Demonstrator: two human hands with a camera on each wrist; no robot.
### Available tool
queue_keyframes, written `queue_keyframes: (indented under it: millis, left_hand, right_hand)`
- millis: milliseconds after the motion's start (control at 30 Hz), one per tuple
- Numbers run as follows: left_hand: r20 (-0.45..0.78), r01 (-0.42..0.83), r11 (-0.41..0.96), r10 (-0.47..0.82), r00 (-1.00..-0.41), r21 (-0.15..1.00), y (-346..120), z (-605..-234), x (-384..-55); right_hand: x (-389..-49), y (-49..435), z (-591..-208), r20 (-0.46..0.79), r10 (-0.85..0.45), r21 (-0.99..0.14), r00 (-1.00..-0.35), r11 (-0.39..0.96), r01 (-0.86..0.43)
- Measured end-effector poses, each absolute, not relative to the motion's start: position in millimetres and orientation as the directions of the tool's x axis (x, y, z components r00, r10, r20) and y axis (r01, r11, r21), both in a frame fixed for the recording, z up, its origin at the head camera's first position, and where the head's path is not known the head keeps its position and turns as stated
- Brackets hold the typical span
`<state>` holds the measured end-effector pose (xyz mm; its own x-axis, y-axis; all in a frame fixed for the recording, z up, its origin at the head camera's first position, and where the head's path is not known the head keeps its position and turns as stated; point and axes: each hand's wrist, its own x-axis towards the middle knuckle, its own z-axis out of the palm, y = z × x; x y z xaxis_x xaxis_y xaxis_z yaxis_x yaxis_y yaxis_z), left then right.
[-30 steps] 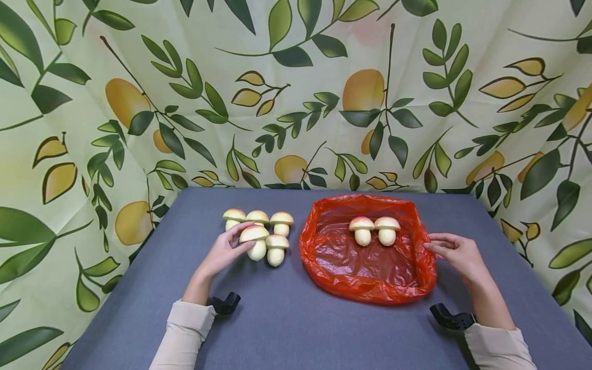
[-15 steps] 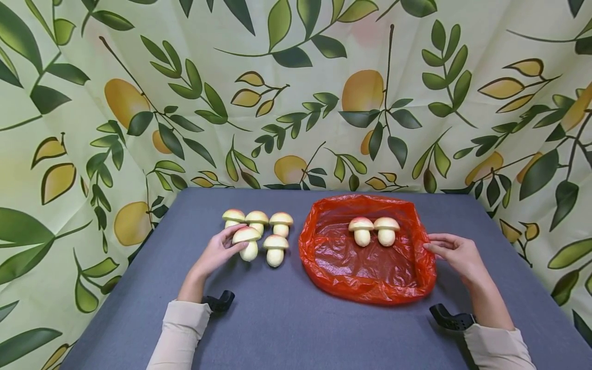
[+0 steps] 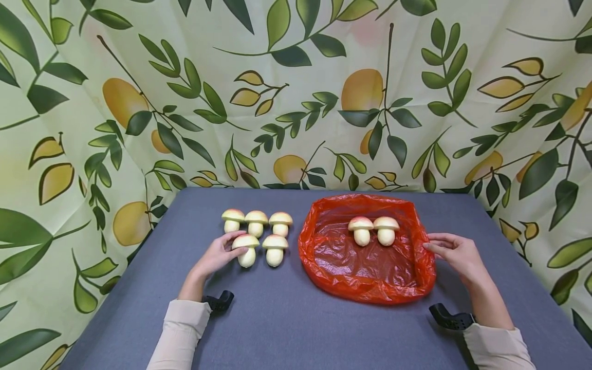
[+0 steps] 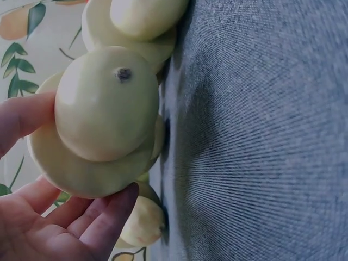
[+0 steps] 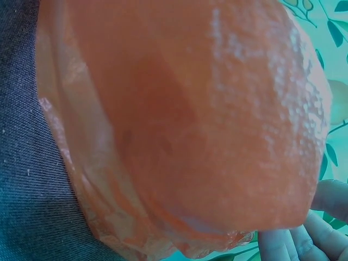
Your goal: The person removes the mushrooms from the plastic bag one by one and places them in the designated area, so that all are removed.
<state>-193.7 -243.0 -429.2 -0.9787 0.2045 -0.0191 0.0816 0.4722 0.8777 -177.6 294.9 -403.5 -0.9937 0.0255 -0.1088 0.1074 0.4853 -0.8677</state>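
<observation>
Mushroom [image 3: 246,258] in your grasp: smooth, pale cream, domed cap tinged reddish, front left of the cluster. Count: five left of one red bag [image 3: 370,294], this included; two inside. Forearms reach forward; your left hand [image 3: 221,255] pinches the cap between thumb and fingers, your right hand [image 3: 457,255] the bag's right rim.

The left hand [image 3: 219,255] has shifted leftward over the last second, taking the mushroom [image 3: 246,252] in its grip with it, and the sleeve [image 3: 178,334] and black wrist mount [image 3: 219,302] have slid the same way. That mushroom also sits lower now, nearer the person, roughly level with the neighbouring mushroom [image 3: 275,250], whose cap it overlapped in the head view a second ago and from which a narrow gap now parts it. Behind it, the middle mushroom of the back row [image 3: 256,224], earlier largely covered, now shows both cap and stem.
</observation>
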Motion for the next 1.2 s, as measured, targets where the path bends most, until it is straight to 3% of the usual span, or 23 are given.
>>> queue_keyframes:
  millis: [667,1200]
  left_hand:
    - [-0.015,0.089,0.477,0.210,-0.978,0.874,-239.3,-436.4,-194.1]
    - [0.028,0.073,0.483,0.100,-0.995,0.873,-236.2,-434.8,-192.9]
  right_hand:
    - [-177.3,293.0,-402.7,-0.083,0.028,-0.875,-0.996,0.476,0.086]
    - [-177.5,293.3,-403.0,-0.090,0.023,-0.874,-0.996,0.477,0.090]
